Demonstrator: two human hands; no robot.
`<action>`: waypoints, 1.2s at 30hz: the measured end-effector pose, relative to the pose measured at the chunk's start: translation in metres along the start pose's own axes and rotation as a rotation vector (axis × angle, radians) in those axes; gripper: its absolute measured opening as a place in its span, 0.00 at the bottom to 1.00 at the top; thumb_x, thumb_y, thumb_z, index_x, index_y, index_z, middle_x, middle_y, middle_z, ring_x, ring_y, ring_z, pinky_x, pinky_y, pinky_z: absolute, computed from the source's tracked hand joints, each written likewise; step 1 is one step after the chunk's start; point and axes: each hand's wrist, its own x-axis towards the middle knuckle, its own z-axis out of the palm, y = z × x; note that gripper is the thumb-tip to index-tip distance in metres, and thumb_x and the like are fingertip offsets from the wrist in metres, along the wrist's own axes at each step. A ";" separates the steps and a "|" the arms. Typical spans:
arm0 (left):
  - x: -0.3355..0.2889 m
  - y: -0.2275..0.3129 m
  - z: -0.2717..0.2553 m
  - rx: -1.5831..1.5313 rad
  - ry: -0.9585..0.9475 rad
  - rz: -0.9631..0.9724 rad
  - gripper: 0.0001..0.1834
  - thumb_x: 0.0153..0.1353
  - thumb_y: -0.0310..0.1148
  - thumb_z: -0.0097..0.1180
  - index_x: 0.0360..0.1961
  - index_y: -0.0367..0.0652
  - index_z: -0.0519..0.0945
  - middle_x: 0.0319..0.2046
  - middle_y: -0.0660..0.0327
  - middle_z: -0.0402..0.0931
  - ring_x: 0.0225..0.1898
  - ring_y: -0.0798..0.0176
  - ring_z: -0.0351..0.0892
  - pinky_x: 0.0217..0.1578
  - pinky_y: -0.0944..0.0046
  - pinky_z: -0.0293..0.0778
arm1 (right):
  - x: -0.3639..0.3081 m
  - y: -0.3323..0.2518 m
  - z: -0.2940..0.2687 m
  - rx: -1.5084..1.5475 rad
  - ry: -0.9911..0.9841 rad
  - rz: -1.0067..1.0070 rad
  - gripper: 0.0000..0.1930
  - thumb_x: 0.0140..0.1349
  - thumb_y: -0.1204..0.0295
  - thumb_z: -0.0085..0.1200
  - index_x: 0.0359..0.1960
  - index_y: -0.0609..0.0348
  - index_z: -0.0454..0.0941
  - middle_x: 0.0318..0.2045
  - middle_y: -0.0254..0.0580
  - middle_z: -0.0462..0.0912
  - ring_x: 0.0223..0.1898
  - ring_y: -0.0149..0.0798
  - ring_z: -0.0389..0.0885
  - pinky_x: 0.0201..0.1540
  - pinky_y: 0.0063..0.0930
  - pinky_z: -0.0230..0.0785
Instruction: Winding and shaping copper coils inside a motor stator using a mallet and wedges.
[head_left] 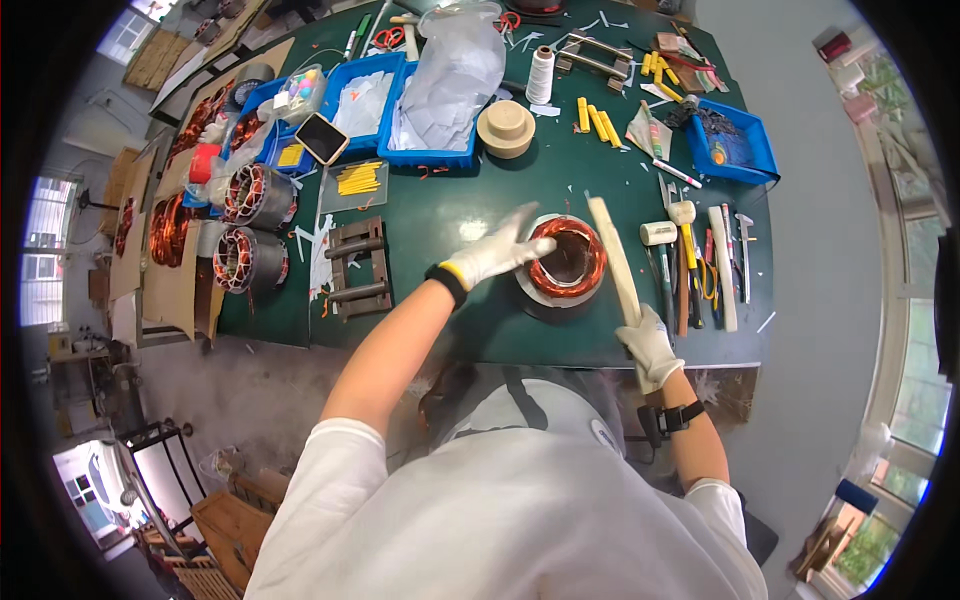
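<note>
A motor stator (545,292) with a ring of copper windings stands upright on the green table in front of me. My left hand (492,252), in a white glove, is at its left side with the fingers spread and the thumb reaching over the winding. I cannot tell whether the thumb touches it. To the right of the stator, my gloved right hand (650,348) is wrapped round the lower part of a long pale wooden bar (614,258). The bar slants up and away beside the stator, apart from the windings.
Mallets (659,234), scissors (709,279) and other hand tools lie at the right. Blue bins (430,158) and a thread spool (541,76) stand at the back. A metal frame (357,265) and two wound stators (250,260) are at the left.
</note>
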 end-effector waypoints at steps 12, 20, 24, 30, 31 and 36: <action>-0.033 -0.015 0.039 0.095 0.073 -0.064 0.54 0.59 0.57 0.57 0.71 0.35 0.42 0.68 0.37 0.46 0.72 0.39 0.42 0.70 0.48 0.44 | -0.042 -0.015 0.042 0.055 0.292 -0.018 0.21 0.49 0.68 0.59 0.42 0.69 0.69 0.27 0.55 0.78 0.28 0.47 0.80 0.32 0.37 0.72; -0.076 0.003 0.031 0.464 0.160 -0.018 0.63 0.44 0.57 0.69 0.70 0.37 0.43 0.66 0.39 0.50 0.69 0.35 0.49 0.68 0.44 0.49 | -0.064 -0.071 0.009 0.366 0.308 -0.183 0.31 0.51 0.78 0.57 0.59 0.66 0.63 0.47 0.53 0.75 0.47 0.40 0.76 0.48 0.36 0.72; -0.044 0.027 -0.021 1.000 0.211 0.696 0.51 0.44 0.64 0.62 0.64 0.43 0.66 0.60 0.52 0.64 0.65 0.45 0.60 0.66 0.42 0.53 | -0.111 -0.127 -0.076 0.500 0.620 -0.610 0.44 0.56 0.82 0.52 0.73 0.48 0.43 0.48 0.47 0.73 0.37 0.31 0.75 0.39 0.27 0.76; -0.001 0.032 -0.002 1.205 -0.366 0.880 0.27 0.46 0.56 0.61 0.37 0.44 0.83 0.45 0.62 0.77 0.62 0.57 0.65 0.68 0.50 0.54 | -0.125 -0.140 -0.069 0.516 0.966 -0.629 0.44 0.57 0.79 0.52 0.73 0.48 0.40 0.54 0.53 0.68 0.37 0.39 0.75 0.37 0.32 0.71; -0.004 0.030 0.003 1.150 -0.264 0.904 0.23 0.47 0.55 0.61 0.31 0.45 0.83 0.39 0.63 0.78 0.59 0.58 0.68 0.68 0.51 0.55 | -0.109 -0.132 -0.034 0.250 0.874 -0.458 0.44 0.56 0.79 0.52 0.73 0.51 0.41 0.57 0.55 0.67 0.42 0.44 0.75 0.43 0.37 0.70; -0.023 0.034 0.011 1.126 -0.191 0.736 0.19 0.44 0.53 0.62 0.21 0.47 0.80 0.27 0.62 0.76 0.48 0.61 0.74 0.66 0.54 0.58 | -0.065 -0.091 0.011 0.033 0.370 -0.262 0.43 0.50 0.81 0.49 0.72 0.57 0.49 0.63 0.56 0.66 0.61 0.50 0.71 0.63 0.36 0.63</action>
